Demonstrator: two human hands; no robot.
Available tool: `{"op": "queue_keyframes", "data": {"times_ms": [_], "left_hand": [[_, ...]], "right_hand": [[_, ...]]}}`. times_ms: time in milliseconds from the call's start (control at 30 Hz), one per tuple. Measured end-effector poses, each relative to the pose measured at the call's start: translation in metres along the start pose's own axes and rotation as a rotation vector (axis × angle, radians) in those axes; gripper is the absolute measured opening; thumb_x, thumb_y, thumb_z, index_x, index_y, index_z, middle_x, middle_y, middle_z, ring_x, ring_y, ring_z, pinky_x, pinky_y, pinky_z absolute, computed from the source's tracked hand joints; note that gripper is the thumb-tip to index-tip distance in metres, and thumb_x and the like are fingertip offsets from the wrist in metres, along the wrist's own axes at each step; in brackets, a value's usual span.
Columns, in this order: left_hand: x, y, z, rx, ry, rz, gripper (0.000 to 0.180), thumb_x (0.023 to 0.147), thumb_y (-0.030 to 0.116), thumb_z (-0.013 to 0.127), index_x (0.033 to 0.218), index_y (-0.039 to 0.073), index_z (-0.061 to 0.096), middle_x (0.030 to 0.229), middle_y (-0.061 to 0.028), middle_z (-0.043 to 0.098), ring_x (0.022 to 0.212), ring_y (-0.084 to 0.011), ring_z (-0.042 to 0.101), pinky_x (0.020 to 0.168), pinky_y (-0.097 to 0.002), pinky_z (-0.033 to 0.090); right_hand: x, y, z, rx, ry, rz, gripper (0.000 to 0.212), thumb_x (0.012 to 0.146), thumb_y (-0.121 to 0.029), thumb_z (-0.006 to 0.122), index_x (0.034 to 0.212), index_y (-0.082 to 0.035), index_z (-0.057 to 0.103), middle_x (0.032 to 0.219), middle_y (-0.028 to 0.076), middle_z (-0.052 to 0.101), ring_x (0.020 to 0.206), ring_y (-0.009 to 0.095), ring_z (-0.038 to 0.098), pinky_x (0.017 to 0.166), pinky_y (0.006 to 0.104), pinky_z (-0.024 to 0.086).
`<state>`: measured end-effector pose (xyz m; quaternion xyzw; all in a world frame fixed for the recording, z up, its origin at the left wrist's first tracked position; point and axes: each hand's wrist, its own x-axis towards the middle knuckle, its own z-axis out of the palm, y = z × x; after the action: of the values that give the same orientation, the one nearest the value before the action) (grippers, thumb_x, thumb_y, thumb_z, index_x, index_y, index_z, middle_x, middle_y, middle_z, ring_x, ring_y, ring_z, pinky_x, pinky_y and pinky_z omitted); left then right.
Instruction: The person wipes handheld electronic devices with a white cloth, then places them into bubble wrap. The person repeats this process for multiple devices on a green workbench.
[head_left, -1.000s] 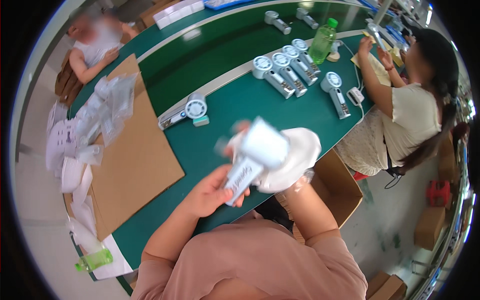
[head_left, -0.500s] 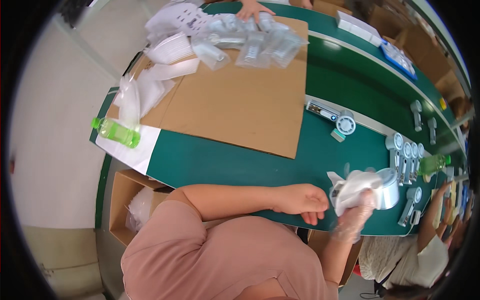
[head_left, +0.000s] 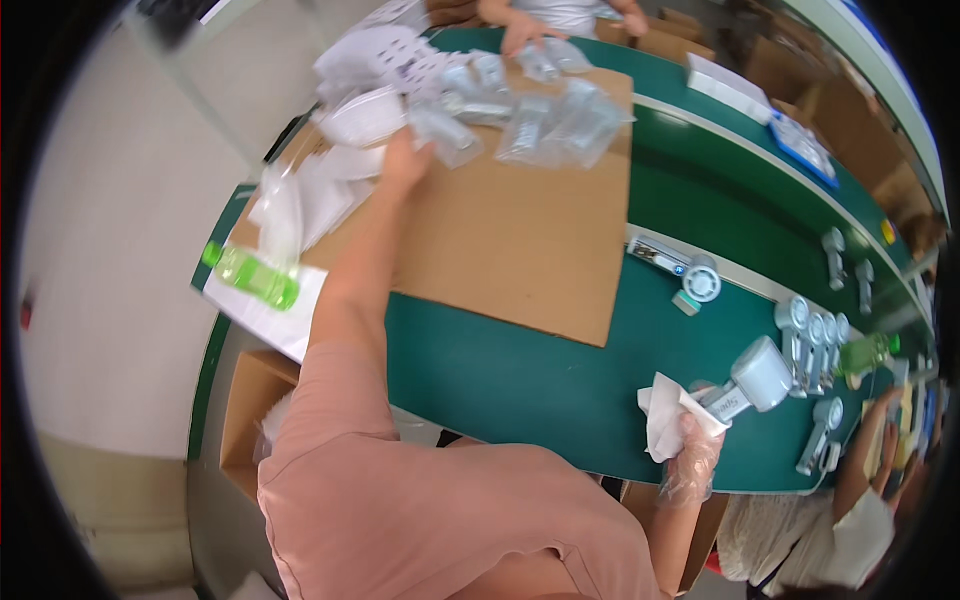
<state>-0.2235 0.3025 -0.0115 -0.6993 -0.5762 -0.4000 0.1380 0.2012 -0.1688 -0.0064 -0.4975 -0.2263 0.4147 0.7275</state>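
Stretched out to the far left, my bare left hand (head_left: 408, 162) is at the edge of a stack of white sheets or pouches (head_left: 365, 118); its blurred fingers do not show whether they grip one. Close by lie clear bags with pale things inside (head_left: 448, 132). My right hand (head_left: 692, 455), in a clear plastic glove, is closed round the handle of a pale blue handheld fan (head_left: 763, 374). A crumpled white cloth (head_left: 660, 412) is bunched in the same hand against the handle. The fan's round head points up and to the right.
A large cardboard sheet (head_left: 510, 250) covers the left of the green table (head_left: 480, 370). Another fan (head_left: 700, 282) lies past its right edge; several more fans (head_left: 793, 315) stand at right. A green bottle (head_left: 255, 277) lies at left. A co-worker's hand (head_left: 528, 32) touches the far bags.
My left hand has gone from near the right hand to the far-left stack. The cloth has shifted off the fan, showing its handle, and the fan has tilted. The co-worker's hand has moved.
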Motion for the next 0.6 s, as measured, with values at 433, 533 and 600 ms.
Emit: {"op": "queue_keyframes", "data": {"times_ms": [433,533,600], "left_hand": [[-0.098,0.196,-0.112,-0.785,-0.71,-0.043,0.019,0.08,0.006,0.064,0.07,0.004,0.048,0.064,0.0005,0.043,0.062,-0.0088,0.039,0.056,-0.0259,0.035],[-0.128,0.254,-0.123,-0.709,-0.791,0.18,0.019,0.083,0.009,0.063,0.071,0.002,0.049,0.064,-0.0053,0.044,0.059,-0.015,0.043,0.055,-0.0291,0.036],[-0.136,0.279,-0.114,-0.658,-0.883,0.275,0.021,0.083,0.014,0.062,0.072,-0.001,0.052,0.067,-0.0173,0.052,0.062,-0.0312,0.051,0.058,-0.0383,0.041]], "right_hand": [[-0.01,-0.028,-0.007,-0.067,-0.084,0.077,0.048,0.073,-0.016,0.078,0.112,-0.004,0.054,0.1,0.002,0.06,0.092,0.012,0.057,0.085,0.0287,0.045],[-0.005,-0.03,0.011,-0.021,-0.11,0.18,0.052,0.074,-0.013,0.077,0.12,-0.005,0.054,0.105,0.003,0.061,0.099,0.013,0.057,0.09,0.03,0.045],[-0.003,-0.032,0.018,-0.043,-0.107,0.19,0.053,0.075,-0.013,0.077,0.121,-0.006,0.053,0.105,0.003,0.061,0.1,0.013,0.057,0.092,0.0299,0.044]]}}
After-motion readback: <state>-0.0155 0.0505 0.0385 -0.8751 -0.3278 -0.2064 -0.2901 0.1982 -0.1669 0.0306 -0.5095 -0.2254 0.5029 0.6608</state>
